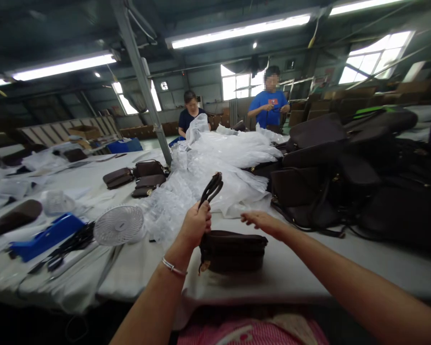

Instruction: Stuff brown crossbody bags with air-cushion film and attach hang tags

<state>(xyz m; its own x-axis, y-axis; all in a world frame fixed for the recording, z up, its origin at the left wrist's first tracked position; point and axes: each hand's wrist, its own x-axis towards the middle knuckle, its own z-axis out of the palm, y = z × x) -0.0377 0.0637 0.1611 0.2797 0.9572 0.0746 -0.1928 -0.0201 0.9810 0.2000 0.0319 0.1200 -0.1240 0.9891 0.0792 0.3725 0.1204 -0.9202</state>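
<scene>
My left hand (197, 223) is closed round a dark brown strap (211, 188), whose looped end sticks up above the fist. Just below it, a small dark brown handbag (233, 251) stands upright on the pale table, with a gold-coloured fitting at its lower left corner. Whether the strap joins this bag is hidden by my hand. My right hand (260, 223) hovers above the bag's right end, fingers stretched out and holding nothing. Beyond both hands lies a heap of clear plastic bags (222, 158).
Many dark bags (309, 187) are piled at the right. To the left are a white fan (119, 225), a blue tape dispenser (46, 237) and several small brown bags (149, 184). A metal post (143, 81) rises behind the table. Two people (269, 108) stand at the far side.
</scene>
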